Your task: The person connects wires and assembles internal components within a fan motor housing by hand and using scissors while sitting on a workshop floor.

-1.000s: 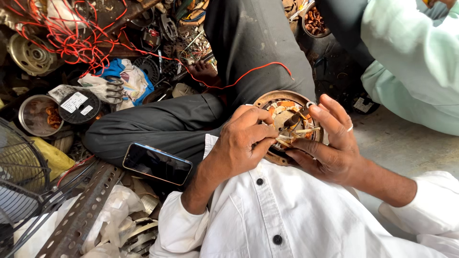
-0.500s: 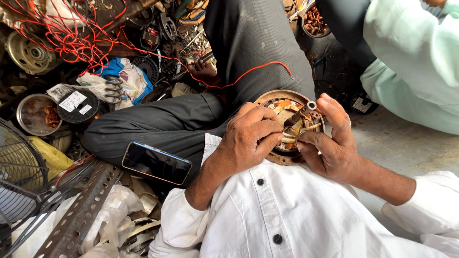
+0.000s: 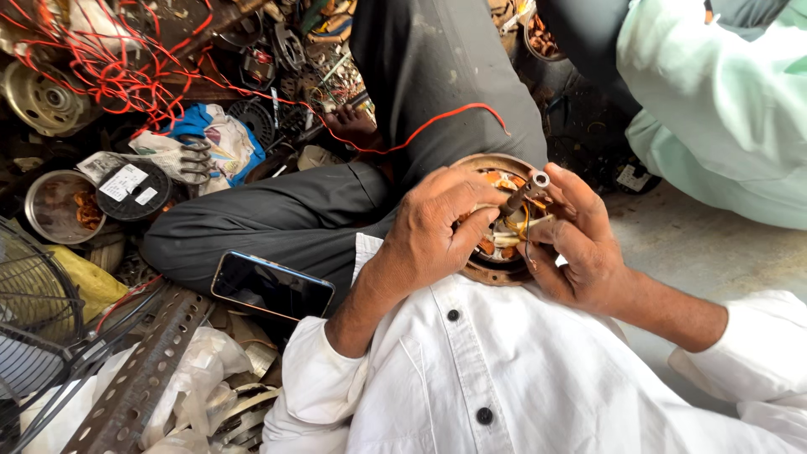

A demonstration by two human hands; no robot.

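Note:
A round rusty motor stator (image 3: 496,271) with copper windings and a steel shaft (image 3: 523,192) rests in my lap, tilted toward me. My left hand (image 3: 433,225) grips its left side, fingers pressing on the windings by the shaft. My right hand (image 3: 580,248) cups the right rim, thumb and fingers near the yellow and white wires. A red wire (image 3: 437,119) runs from the motor over my dark trouser leg (image 3: 277,223).
A phone (image 3: 271,287) lies by my knee. Left of it are a perforated metal angle bar (image 3: 139,380), a fan guard (image 3: 34,319), a metal bowl (image 3: 52,206), tangled red wires (image 3: 109,71) and motor parts. Another person in a pale green shirt (image 3: 714,92) sits at the right.
My right hand has opened slightly and shifted around the rim, exposing the shaft end. My left fingers have moved closer onto the windings. The motor stays in my lap.

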